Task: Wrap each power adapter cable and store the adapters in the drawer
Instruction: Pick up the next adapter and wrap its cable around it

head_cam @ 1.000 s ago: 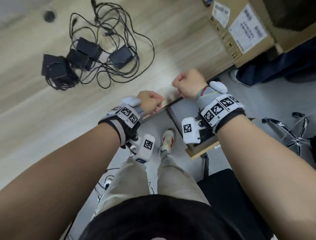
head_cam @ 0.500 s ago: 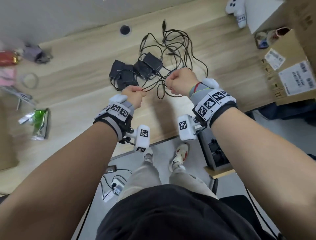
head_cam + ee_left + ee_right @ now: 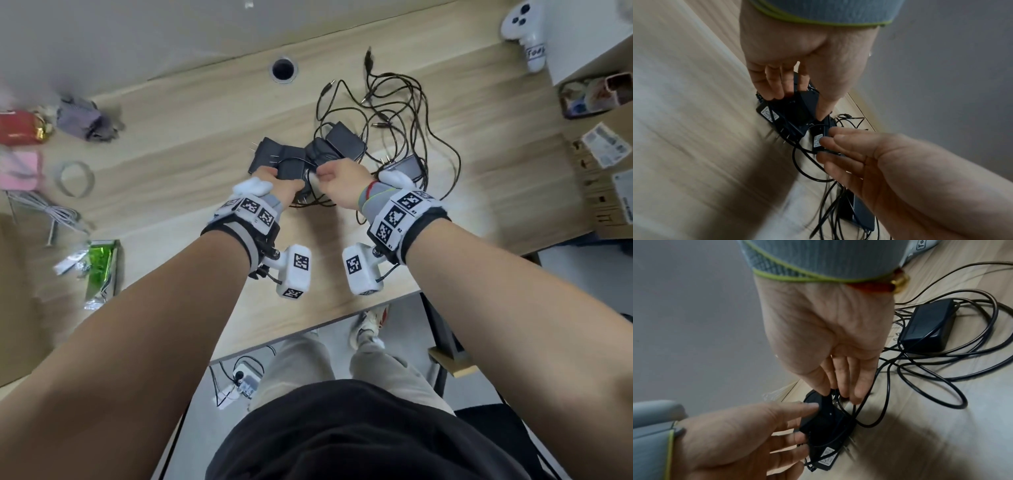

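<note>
The left hand holds a black adapter between thumb and fingers on the counter. The right hand pinches a black cable beside it.

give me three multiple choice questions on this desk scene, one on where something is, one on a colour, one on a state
1. Where is the white game controller?
A. far right corner of the desk
B. on the floor
C. under the left hand

2. What colour are the power adapters?
A. white
B. black
C. red

3. What state are the adapter cables in?
A. each wrapped round its adapter
B. loose and tangled on the desk
C. hanging off the desk edge

Answers:
1. A, the head view shows it on the desk at the top right.
2. B, every adapter body in all three views is black, including the ones under the left hand and right hand.
3. B, the head view shows unwrapped loops crossing one another beyond the adapters.
</note>
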`<move>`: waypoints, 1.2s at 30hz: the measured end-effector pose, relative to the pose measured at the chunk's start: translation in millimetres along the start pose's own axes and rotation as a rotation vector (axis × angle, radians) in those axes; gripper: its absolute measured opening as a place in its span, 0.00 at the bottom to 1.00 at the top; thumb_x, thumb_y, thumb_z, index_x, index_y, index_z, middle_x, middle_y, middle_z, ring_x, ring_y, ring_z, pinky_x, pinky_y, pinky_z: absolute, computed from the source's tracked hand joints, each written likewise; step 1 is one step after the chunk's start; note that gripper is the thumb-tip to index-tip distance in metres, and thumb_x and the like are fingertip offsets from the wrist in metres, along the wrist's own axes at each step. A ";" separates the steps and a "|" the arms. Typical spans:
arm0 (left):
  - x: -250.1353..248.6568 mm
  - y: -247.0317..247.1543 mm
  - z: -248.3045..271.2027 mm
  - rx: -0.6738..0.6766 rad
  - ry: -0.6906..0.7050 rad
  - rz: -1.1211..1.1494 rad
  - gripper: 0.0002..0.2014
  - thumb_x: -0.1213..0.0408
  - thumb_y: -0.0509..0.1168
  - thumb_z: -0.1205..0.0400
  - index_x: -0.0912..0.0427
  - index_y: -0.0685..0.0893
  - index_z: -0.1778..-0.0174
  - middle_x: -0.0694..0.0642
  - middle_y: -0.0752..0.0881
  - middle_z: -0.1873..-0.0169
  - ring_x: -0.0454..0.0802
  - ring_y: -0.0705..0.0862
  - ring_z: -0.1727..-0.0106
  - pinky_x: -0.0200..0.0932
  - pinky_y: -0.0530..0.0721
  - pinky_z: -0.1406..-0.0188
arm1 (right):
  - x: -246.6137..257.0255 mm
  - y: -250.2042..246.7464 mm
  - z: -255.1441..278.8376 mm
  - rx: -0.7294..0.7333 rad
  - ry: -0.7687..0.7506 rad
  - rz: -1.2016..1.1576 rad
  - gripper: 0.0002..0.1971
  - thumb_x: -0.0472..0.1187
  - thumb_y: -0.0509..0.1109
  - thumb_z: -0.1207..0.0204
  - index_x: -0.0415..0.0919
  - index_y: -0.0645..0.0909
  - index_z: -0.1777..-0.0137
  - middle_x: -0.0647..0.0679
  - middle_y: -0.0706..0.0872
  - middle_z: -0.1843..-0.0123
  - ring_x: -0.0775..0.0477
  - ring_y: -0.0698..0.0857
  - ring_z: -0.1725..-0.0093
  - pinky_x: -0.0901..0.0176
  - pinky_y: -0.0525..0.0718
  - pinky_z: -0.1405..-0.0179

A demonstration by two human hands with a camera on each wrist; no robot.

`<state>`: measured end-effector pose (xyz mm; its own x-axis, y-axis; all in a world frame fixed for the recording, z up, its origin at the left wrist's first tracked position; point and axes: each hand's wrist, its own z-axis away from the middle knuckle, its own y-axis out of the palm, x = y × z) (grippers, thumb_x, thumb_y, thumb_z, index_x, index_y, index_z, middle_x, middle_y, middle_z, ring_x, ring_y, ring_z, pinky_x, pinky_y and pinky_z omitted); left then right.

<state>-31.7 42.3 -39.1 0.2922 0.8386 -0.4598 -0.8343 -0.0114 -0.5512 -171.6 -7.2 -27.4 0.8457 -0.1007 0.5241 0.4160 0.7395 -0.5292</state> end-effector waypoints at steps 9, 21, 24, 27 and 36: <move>-5.0 1.5 -18.9 0.093 0.008 -0.216 0.33 0.29 0.68 0.34 0.59 0.83 0.53 0.55 0.87 0.59 0.57 0.87 0.57 0.51 0.87 0.49 | 5.2 8.7 -12.2 0.111 0.001 0.080 0.10 0.36 0.61 0.21 0.47 0.81 0.46 0.45 0.82 0.54 0.37 0.83 0.50 0.49 0.82 0.51; -26.5 -26.3 28.8 0.219 0.018 0.219 0.11 0.57 0.74 0.23 0.59 0.83 0.52 0.57 0.88 0.62 0.44 0.85 0.77 0.35 0.83 0.76 | 3.8 -31.5 22.7 -0.008 -0.008 -0.214 0.14 0.33 0.61 0.20 0.50 0.83 0.44 0.45 0.87 0.35 0.43 0.84 0.44 0.56 0.81 0.49; -44.9 -39.0 53.2 0.287 0.047 0.157 0.11 0.56 0.73 0.24 0.59 0.83 0.52 0.55 0.86 0.67 0.45 0.83 0.81 0.33 0.79 0.80 | 2.7 -49.4 28.2 -0.046 -0.020 -0.158 0.27 0.32 0.61 0.21 0.45 0.71 0.21 0.47 0.79 0.25 0.46 0.80 0.30 0.56 0.79 0.32; -65.2 -48.5 83.2 0.345 0.122 0.100 0.14 0.55 0.71 0.26 0.61 0.85 0.51 0.56 0.86 0.69 0.48 0.82 0.79 0.33 0.73 0.80 | 5.8 -69.4 45.6 -0.099 -0.053 -0.158 0.29 0.32 0.61 0.21 0.46 0.69 0.19 0.48 0.77 0.23 0.45 0.77 0.26 0.56 0.76 0.29; -129.7 -69.1 156.4 0.305 0.410 0.242 0.06 0.55 0.65 0.21 0.52 0.82 0.58 0.51 0.87 0.70 0.47 0.85 0.72 0.33 0.75 0.76 | 14.8 -124.1 112.0 -0.118 -0.223 -0.461 0.13 0.28 0.57 0.18 0.40 0.82 0.46 0.52 0.90 0.66 0.58 0.88 0.68 0.70 0.78 0.68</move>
<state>-85.1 19.5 167.5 0.1824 0.5506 -0.8146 -0.9797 0.0318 -0.1978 -248.2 -26.0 120.8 0.4799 -0.2442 0.8426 0.7737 0.5706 -0.2753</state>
